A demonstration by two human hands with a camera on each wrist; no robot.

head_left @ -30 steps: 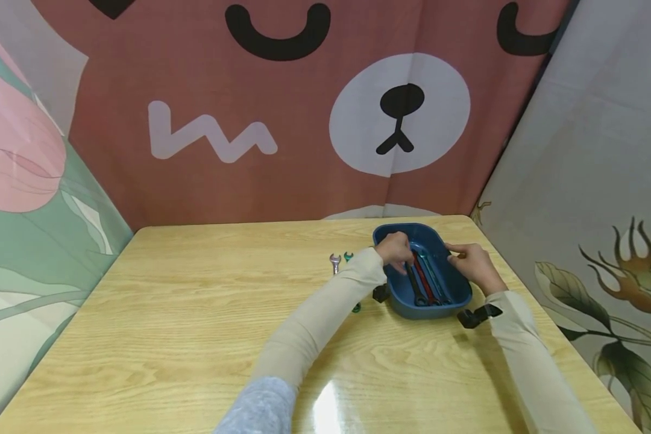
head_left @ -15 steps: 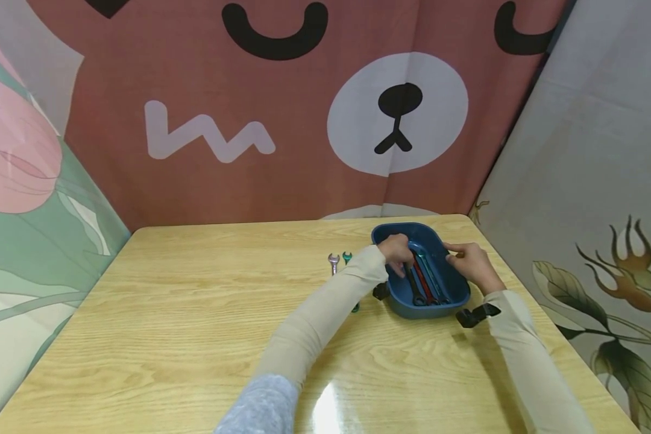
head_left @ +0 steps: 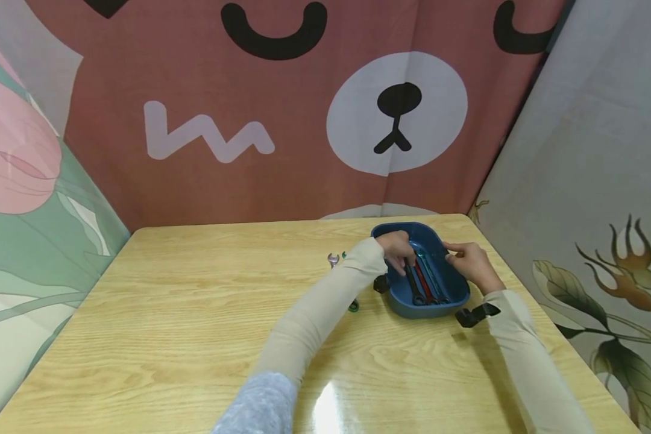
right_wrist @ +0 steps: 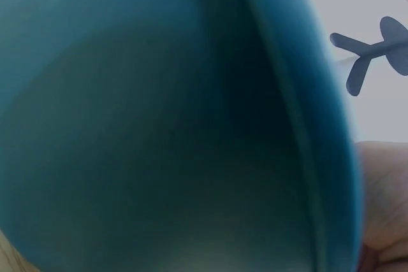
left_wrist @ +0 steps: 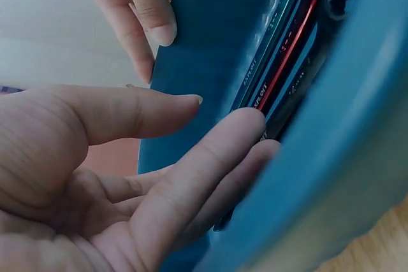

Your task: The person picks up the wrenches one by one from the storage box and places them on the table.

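Observation:
A blue plastic box [head_left: 420, 312] stands at the right of the table, with a black wrench [head_left: 414, 286], a red wrench [head_left: 423, 283] and a teal wrench [head_left: 435, 278] side by side on its floor. My left hand [head_left: 397, 248] reaches into it. In the left wrist view its fingers [left_wrist: 210, 157] are extended at the wrenches and the thumb stays apart from them. My right hand [head_left: 474, 265] pinches the box's right rim, one fingertip inside the wall. The right wrist view is mostly filled by the box's side [right_wrist: 159, 125].
Left of the box lie a silver wrench [head_left: 333, 260] and a green wrench [head_left: 354, 306] on the wooden table [head_left: 195, 319], partly hidden by my left sleeve. A printed bear curtain [head_left: 282, 120] hangs behind the table, and a floral curtain [head_left: 602, 150] borders the right side.
My left hand has shifted slightly inside the box, and its sleeve now covers more of the green wrench. The right hand keeps its place on the rim.

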